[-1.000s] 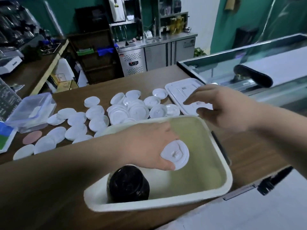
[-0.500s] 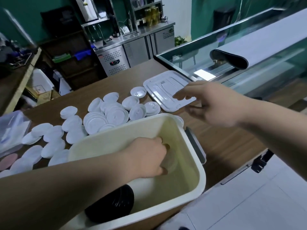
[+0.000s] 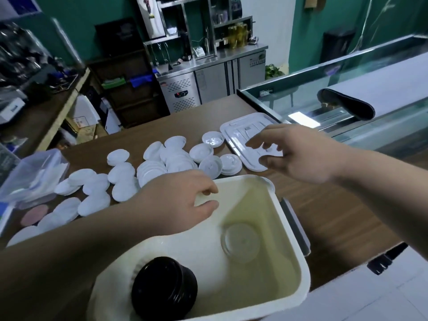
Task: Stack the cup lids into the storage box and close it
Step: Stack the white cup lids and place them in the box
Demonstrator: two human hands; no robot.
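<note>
Right, one white lid (image 3: 240, 239) lies flat on the floor of the storage box (image 3: 261, 205), toward its far right corner, likely the base for a stack. A dark ridged round thing (image 3: 164, 286) leans in the near left corner; it may be a stack of black lids, but I cannot tell. The box sits open at the near edge of the counter (image 3: 335, 216), close to the person, so each drop is a short reach.

The loose cup lids (image 3: 176, 161) make up most of the job: they spread in an overlapping drift across the middle of the counter toward its left edge, just beyond the box's far rim. The box cover (image 3: 240, 133) lies flat near the far right corner, clear of the box mouth until packing is finished.

The left hand (image 3: 183, 200) hovers over the box's far left rim, fingers loosely curled, thumb apart, nothing in it. The right hand (image 3: 298, 154) floats above the cover, fingers spread and empty, pointed at the nearest lids; I judge that it is going for the next one.

A clear plastic tub (image 3: 34, 172) and a pink disc (image 3: 34, 214) sit at the left edge; a glass display case (image 3: 347, 93) borders the right.
</note>
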